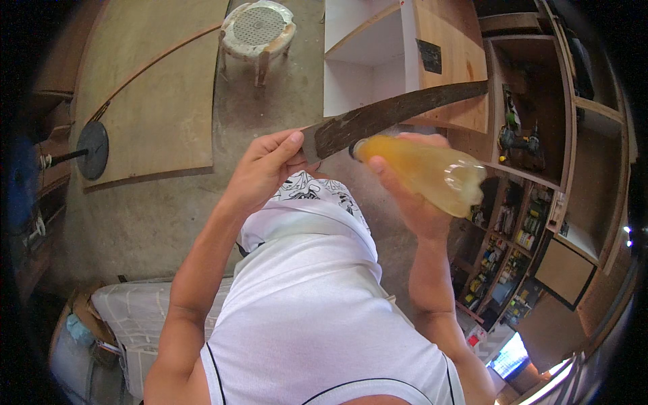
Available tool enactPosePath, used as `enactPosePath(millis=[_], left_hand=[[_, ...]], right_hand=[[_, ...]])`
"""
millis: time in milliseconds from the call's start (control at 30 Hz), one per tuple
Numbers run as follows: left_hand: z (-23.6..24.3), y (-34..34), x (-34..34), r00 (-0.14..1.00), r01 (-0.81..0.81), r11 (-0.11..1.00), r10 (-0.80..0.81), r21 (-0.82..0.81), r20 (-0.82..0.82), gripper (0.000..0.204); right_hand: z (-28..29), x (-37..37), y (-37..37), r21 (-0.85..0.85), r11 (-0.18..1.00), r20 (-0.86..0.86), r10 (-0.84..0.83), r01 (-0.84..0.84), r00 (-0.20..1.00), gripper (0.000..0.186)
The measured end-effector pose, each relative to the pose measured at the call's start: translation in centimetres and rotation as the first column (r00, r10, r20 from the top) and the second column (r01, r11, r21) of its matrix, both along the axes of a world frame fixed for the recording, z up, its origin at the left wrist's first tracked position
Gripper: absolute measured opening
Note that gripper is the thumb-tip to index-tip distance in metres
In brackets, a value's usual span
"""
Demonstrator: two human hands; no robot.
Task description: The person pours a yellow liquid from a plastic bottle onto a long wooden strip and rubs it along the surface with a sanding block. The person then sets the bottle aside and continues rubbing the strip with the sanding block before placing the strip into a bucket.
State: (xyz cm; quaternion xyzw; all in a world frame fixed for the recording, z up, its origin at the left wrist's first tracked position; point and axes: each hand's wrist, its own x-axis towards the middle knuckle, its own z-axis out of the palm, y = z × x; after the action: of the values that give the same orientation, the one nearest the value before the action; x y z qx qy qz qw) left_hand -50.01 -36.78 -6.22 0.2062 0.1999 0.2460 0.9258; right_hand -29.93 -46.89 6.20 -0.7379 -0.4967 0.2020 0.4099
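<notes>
My left hand (pixel 270 158) pinches the near end of a long dark brown strip (pixel 398 116), thumb on top. That end is bare and paler grey, while the rest has a rough, dark face; its material I cannot tell for sure. The strip slants up to the right. In my right hand (pixel 405 192) lies a clear plastic bottle (pixel 439 172) of yellowish contents, gripped around its side and tipped nearly level. Its dark mouth end (pixel 354 149) points left and sits close to the strip's lower edge; whether they touch is unclear.
A worn white stool (pixel 258 30) stands ahead, beside a large plywood sheet (pixel 152 101) on the left. A round dark disc on a rod (pixel 93 150) rests over that sheet. Wooden cabinets (pixel 449 40) rise ahead right, with a drill (pixel 520 143) and shelves of small containers (pixel 496 263) further right.
</notes>
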Motion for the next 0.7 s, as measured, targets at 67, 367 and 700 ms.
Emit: enactPosePath(millis=[67, 367, 700], left_hand=[[0.2, 0.1, 0.0, 1.0, 0.008, 1.0, -0.008, 0.014, -0.019, 0.04], [-0.4, -0.3, 0.0, 0.995, 0.024, 0.997, -0.016, 0.079, -0.099, 0.047], [-0.2, -1.0, -0.2, 0.996, 0.039, 0.995, -0.031, 0.087, -0.086, 0.043]], right_hand=[[0.3, 0.1, 0.0, 0.075, 0.996, -0.035, -0.04, 0.043, 0.999, 0.051], [-1.3, -0.4, -0.3, 0.016, 0.982, 0.205, 0.182, -0.189, 0.962, 0.05], [-1.7, -1.7, 2.0, 0.173, 0.984, 0.071, -0.053, 0.04, 0.996, 0.033]])
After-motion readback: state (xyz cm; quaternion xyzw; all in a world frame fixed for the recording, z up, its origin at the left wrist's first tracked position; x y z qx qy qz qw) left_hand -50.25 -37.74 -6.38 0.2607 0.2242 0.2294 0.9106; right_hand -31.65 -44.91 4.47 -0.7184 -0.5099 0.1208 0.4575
